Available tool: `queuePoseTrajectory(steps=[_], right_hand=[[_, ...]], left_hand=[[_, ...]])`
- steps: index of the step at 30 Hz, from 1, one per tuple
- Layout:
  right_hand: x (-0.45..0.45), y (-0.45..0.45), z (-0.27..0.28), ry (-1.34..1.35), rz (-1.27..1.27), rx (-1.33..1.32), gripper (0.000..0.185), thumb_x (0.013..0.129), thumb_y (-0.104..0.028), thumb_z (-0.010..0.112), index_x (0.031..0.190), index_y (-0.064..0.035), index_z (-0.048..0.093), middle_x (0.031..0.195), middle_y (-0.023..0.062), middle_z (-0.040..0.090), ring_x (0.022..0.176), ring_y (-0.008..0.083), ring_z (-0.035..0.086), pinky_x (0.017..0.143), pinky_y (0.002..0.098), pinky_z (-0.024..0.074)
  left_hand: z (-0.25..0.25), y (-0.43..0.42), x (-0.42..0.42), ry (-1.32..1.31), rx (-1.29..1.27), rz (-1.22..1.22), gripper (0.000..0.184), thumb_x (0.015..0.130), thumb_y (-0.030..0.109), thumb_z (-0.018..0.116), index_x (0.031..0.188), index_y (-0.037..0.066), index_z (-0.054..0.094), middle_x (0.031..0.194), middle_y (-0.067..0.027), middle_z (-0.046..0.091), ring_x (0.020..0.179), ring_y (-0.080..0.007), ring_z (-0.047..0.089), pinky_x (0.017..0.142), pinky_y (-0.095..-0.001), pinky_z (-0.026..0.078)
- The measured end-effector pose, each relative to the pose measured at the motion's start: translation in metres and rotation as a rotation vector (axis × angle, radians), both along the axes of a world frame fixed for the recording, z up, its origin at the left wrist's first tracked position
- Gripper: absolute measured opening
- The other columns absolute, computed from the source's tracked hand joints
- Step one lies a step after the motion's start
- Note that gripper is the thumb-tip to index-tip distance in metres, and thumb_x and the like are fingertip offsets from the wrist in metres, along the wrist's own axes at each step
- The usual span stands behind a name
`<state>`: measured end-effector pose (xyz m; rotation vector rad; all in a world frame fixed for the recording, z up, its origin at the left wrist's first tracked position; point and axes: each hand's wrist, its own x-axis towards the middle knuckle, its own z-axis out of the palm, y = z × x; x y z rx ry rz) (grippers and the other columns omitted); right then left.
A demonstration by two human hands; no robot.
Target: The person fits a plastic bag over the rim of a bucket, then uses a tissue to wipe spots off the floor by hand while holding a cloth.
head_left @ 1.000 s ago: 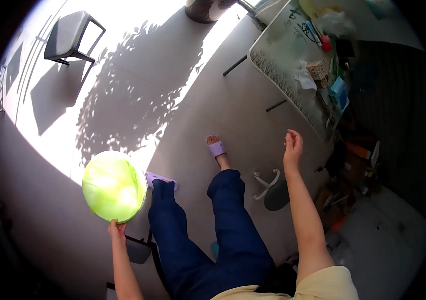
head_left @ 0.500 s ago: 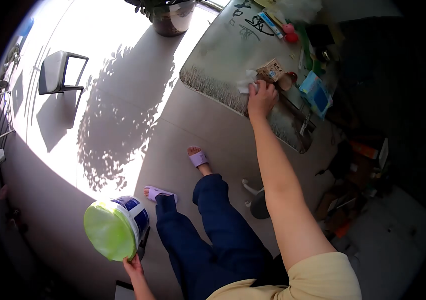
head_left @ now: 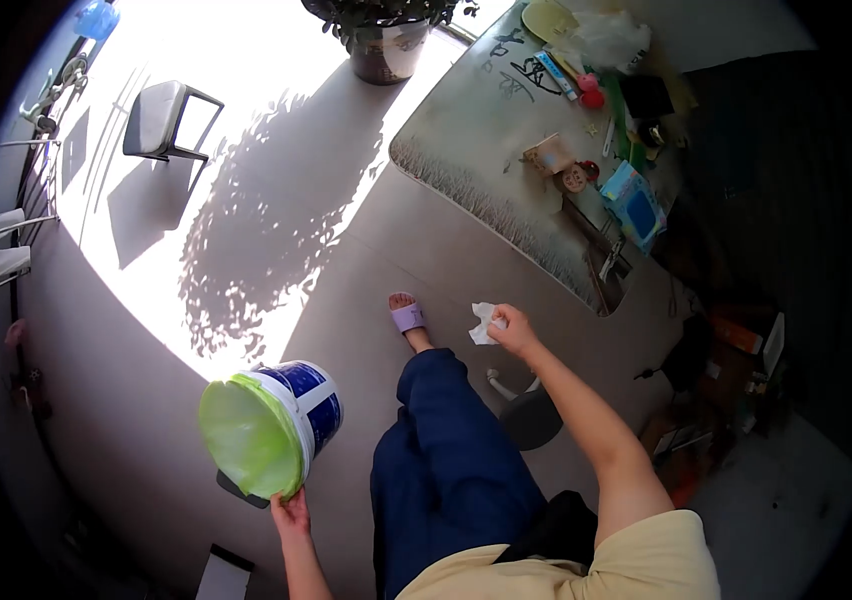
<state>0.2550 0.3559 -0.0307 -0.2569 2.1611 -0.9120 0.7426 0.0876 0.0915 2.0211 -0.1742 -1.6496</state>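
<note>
My left hand [head_left: 291,511] grips the rim of a white and blue bucket [head_left: 323,405] lined with a green plastic bag [head_left: 246,435]. The bucket is tilted, with its green-lined mouth toward the lower left. In my right hand [head_left: 516,332], a crumpled white tissue [head_left: 483,324] is pinched between the fingers. This hand is over the floor, apart from the table [head_left: 466,130]. On the table stand a small cardboard box [head_left: 550,155], a round brown piece [head_left: 574,178] and a blue packet [head_left: 634,205].
A dark stool [head_left: 531,415] stands beside my legs, below my right hand. A grey chair [head_left: 156,120] and a potted plant [head_left: 386,50] are farther off in the sunlight. Boxes and clutter [head_left: 736,340] lie at the right. More small items crowd the table's far right side.
My right hand has left the table with the tissue and moved down toward my body. The bucket in my left hand has shifted right and slightly up in view.
</note>
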Motion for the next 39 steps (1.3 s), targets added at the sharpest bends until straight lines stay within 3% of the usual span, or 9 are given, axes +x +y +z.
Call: queuePoseTrajectory(steps=[3, 10, 16, 19, 26, 30, 31, 36, 39], right_hand=[[0.033, 0.051, -0.028, -0.195, -0.036, 0.024, 0.011, 0.066, -0.005, 0.058, 0.069, -0.0049, 0.048, 0.068, 0.0069, 0.057, 0.059, 0.0131, 0.059, 0.053, 0.0283, 0.0461], [0.053, 0.002, 0.056, -0.080, 0.254, 0.179, 0.011, 0.071, -0.001, 0.050, 0.080, -0.0067, 0.050, 0.068, 0.0054, 0.056, 0.056, 0.0125, 0.056, 0.047, 0.0265, 0.0440], [0.141, -0.080, 0.127, -0.400, 0.719, 0.051, 0.011, 0.080, -0.014, 0.051, 0.079, -0.0061, 0.058, 0.065, 0.0015, 0.053, 0.057, 0.0091, 0.046, 0.053, 0.0221, 0.0366], [0.236, -0.110, 0.184, -0.404, 0.998, 0.091, 0.038, 0.087, -0.032, 0.050, 0.063, -0.0049, 0.058, 0.060, -0.0003, 0.050, 0.058, 0.0082, 0.045, 0.054, 0.0233, 0.0347], [0.428, -0.119, 0.293, -0.289, 1.796, -0.030, 0.014, 0.082, -0.018, 0.055, 0.083, -0.0047, 0.060, 0.061, -0.0014, 0.049, 0.049, 0.0051, 0.040, 0.044, 0.0202, 0.0315], [0.485, -0.123, 0.310, -0.220, 2.184, -0.220, 0.014, 0.079, -0.009, 0.054, 0.091, -0.0027, 0.059, 0.067, 0.0018, 0.054, 0.054, 0.0067, 0.046, 0.049, 0.0239, 0.0388], [0.501, -0.121, 0.314, -0.140, 2.280, -0.239, 0.018, 0.078, -0.007, 0.056, 0.095, -0.0042, 0.059, 0.073, 0.0058, 0.057, 0.061, 0.0140, 0.054, 0.056, 0.0282, 0.0436], [0.566, -0.085, 0.340, -0.056, 2.767, -0.758, 0.031, 0.074, -0.006, 0.059, 0.105, -0.0099, 0.058, 0.099, 0.0117, 0.059, 0.089, 0.0303, 0.059, 0.075, 0.0378, 0.0472], [0.592, -0.072, 0.322, -0.087, 3.011, -0.662, 0.034, 0.075, -0.008, 0.058, 0.109, -0.0118, 0.056, 0.108, 0.0107, 0.057, 0.095, 0.0291, 0.058, 0.078, 0.0394, 0.0471]], left_hand=[[0.008, 0.032, 0.028, 0.041, -0.013, 0.041, 0.041, 0.077, 0.011, 0.051, 0.116, 0.000, 0.045, 0.114, -0.0153, 0.052, 0.107, -0.0296, 0.051, 0.094, -0.0409, 0.043], [0.043, 0.147, 0.083, -0.002, -0.115, 0.196, 0.040, 0.078, 0.017, 0.058, 0.111, -0.001, 0.045, 0.107, -0.0149, 0.053, 0.103, -0.0267, 0.052, 0.091, -0.0394, 0.045], [0.080, 0.277, 0.139, -0.077, -0.238, 0.556, 0.031, 0.078, 0.015, 0.055, 0.103, -0.003, 0.051, 0.096, -0.0139, 0.058, 0.089, -0.0249, 0.060, 0.080, -0.0389, 0.051], [0.110, 0.328, 0.147, -0.176, -0.243, 0.615, 0.029, 0.079, 0.013, 0.054, 0.101, -0.006, 0.054, 0.095, -0.0151, 0.060, 0.085, -0.0244, 0.062, 0.073, -0.0353, 0.054], [0.142, 0.399, 0.131, -0.253, -0.263, 0.991, 0.025, 0.081, 0.011, 0.054, 0.096, -0.008, 0.056, 0.093, -0.0158, 0.060, 0.081, -0.0239, 0.063, 0.073, -0.0352, 0.054], [0.161, 0.415, 0.111, -0.221, -0.224, 1.107, 0.029, 0.081, 0.013, 0.055, 0.098, -0.010, 0.055, 0.092, -0.0165, 0.060, 0.080, -0.0235, 0.063, 0.073, -0.0349, 0.054], [0.144, 0.418, 0.100, -0.301, -0.264, 1.205, 0.025, 0.077, 0.014, 0.059, 0.087, -0.009, 0.058, 0.080, -0.0150, 0.062, 0.066, -0.0206, 0.062, 0.060, -0.0317, 0.053], [0.137, 0.410, 0.051, -0.382, -0.189, 1.256, 0.025, 0.074, 0.016, 0.061, 0.084, -0.007, 0.059, 0.074, -0.0140, 0.061, 0.064, -0.0195, 0.061, 0.057, -0.0310, 0.050], [0.145, 0.398, 0.029, -0.384, -0.199, 1.332, 0.025, 0.073, 0.017, 0.061, 0.084, -0.006, 0.060, 0.072, -0.0143, 0.061, 0.063, -0.0199, 0.061, 0.057, -0.0312, 0.049]])
